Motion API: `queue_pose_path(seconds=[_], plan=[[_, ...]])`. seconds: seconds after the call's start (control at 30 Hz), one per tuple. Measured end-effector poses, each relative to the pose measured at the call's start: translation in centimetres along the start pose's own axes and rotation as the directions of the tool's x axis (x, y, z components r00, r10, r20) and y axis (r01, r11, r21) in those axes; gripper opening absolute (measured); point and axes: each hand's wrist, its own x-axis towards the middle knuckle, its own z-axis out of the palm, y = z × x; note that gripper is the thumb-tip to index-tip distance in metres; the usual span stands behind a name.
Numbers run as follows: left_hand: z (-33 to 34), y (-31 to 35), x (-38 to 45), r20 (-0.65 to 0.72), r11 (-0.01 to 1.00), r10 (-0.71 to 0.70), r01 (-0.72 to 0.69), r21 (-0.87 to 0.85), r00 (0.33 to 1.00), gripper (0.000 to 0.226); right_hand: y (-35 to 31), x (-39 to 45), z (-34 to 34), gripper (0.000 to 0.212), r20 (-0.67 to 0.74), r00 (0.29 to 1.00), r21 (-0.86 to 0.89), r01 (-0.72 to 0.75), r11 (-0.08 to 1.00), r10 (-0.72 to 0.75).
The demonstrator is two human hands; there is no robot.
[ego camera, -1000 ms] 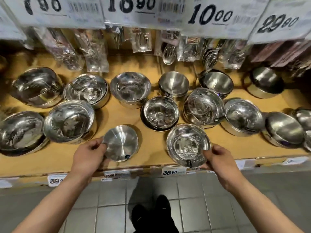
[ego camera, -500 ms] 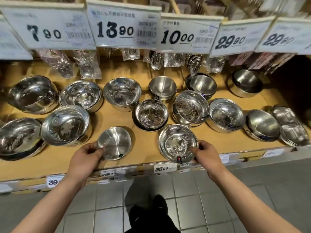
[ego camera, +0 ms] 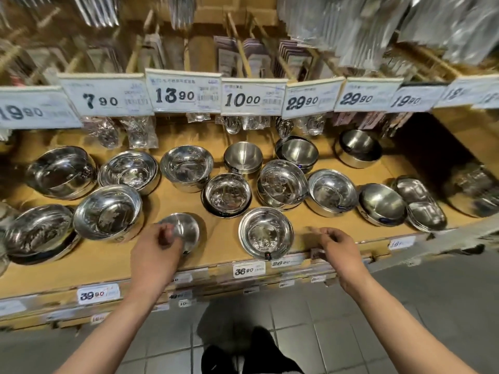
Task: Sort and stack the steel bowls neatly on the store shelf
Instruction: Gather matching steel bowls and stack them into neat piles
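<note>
Small bowl (ego camera: 186, 230): lies tilted near the front edge of the shelf (ego camera: 221, 247), left of middle, its plain rounded surface facing up and toward the camera; partly hidden by the left hand.
Left hand (ego camera: 155, 255): over the small bowl's near-left side, fingers (ego camera: 166, 233) curled onto its rim; blurred, so the exact grip cannot be told.
Front bowl (ego camera: 266, 233): upright at the front edge just right of middle, a dark sticker on its near wall; nothing touches it.
Right hand (ego camera: 339, 248): just right of the front bowl and apart from it, above the shelf's front edge; fingers loosely curled, thumb and forefinger pointing left, holding nothing.
Nearest neighbours: a large bowl (ego camera: 108, 213) sits just left of the small bowl, almost touching it; a bowl stack on a dark base (ego camera: 226, 195) stands behind, between the two front bowls.
Left end: two big wide bowls (ego camera: 37, 233) (ego camera: 60, 171), nested in stacks.
Back row: stacks of bowls (ego camera: 128, 171) (ego camera: 186, 167) (ego camera: 243, 157) (ego camera: 297, 152) and one apart toward the back right (ego camera: 359, 148).
Right side: tilted stack (ego camera: 282, 183), upright bowl (ego camera: 332, 191), matte bowl (ego camera: 382, 207), then divided trays (ego camera: 421, 203) near the right end.
Overhead: price cards (ego camera: 186, 91) hang along the shelf above, with bagged steel utensils (ego camera: 139, 130) dangling behind the bowls.
Front edge: small price labels (ego camera: 248, 269) line the shelf lip; tiled floor (ego camera: 324, 319) below.
</note>
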Motion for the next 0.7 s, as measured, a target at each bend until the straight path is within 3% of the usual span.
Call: queue_pose_path(seconds=[0.13,0.3,0.6,0.7], plan=[[1.7,1.8,-1.2,0.151,1.0,-0.023,0.025,-0.01,0.988,0.004,-0.5,0.0,-2.5,0.022,-0.005,1.0,0.01,-0.01,1.0,0.01],[4.6,3.7,-2.3,0.256,0.997,-0.071,0.078,-0.019,0.964,0.01,-0.8,1.3,-5.5,0.027,0.011,1.0,0.005,0.019,1.0,-0.019],[12.1,9.2,-4.0,0.192,0.989,-0.137,0.147,-0.036,0.972,0.008,-1.3,8.2,-11.6,0.027,0.094,0.993,-0.058,0.082,0.995,-0.076],[14.0,10.2,-4.3,0.159,0.977,-0.178,0.193,-0.087,0.971,0.007,-2.5,11.1,-12.7,0.012,0.112,0.983,-0.149,0.165,0.975,-0.149]])
